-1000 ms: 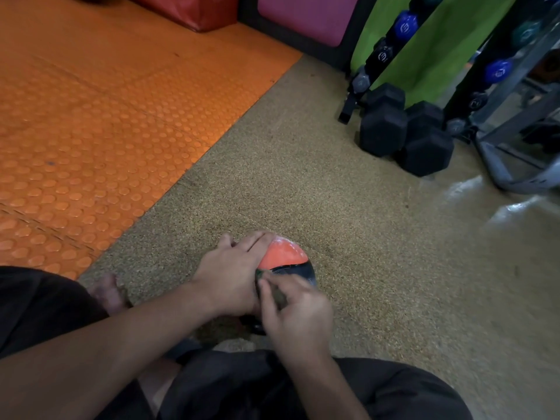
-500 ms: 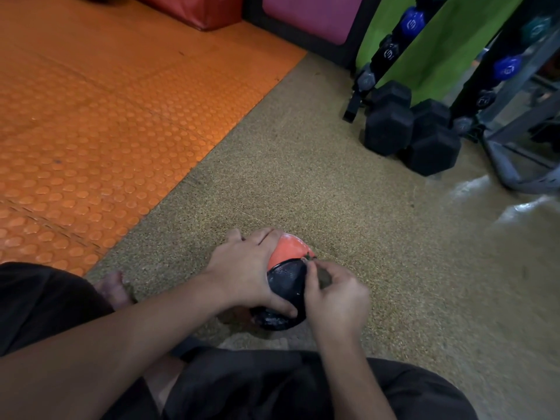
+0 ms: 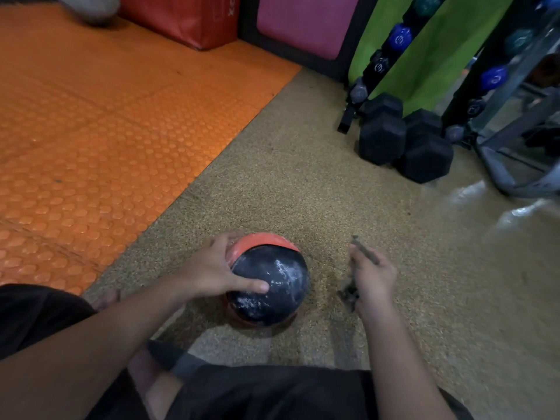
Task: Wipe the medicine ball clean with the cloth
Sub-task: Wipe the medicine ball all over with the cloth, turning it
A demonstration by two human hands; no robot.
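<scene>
Head view, nearest first: dark shorts (image 3: 272,392) fill the bottom of the frame, with both forearms reaching forward from them. A bare foot (image 3: 106,298) shows at the left, on the edge of the speckled tan floor (image 3: 303,183).

Just beyond the knees, the medicine ball (image 3: 269,283) sits on that floor. Its upper face is black with whitish smears, and an orange band curves along its far edge. The left hand (image 3: 212,271) holds the ball from its left side: the thumb lies across the black face and the fingers (image 3: 221,242) are spread and curled over the orange band.

The right hand (image 3: 374,277) is to the right of the ball, apart from it and not touching it. Its fingers are curled round a dark cloth (image 3: 351,291), clamped on it, so that one end sticks out past the fingertips and the other hangs below the palm.

To the left lies a studded orange mat (image 3: 106,131), its edge running diagonally beside the tan floor. Farther right, black hex dumbbells (image 3: 403,140) rest on the floor at the foot of a rack (image 3: 381,62) carrying small blue and dark weights, in front of a green panel (image 3: 433,56). At the far edge stand a red pad (image 3: 188,16) and a pink pad (image 3: 303,22).
</scene>
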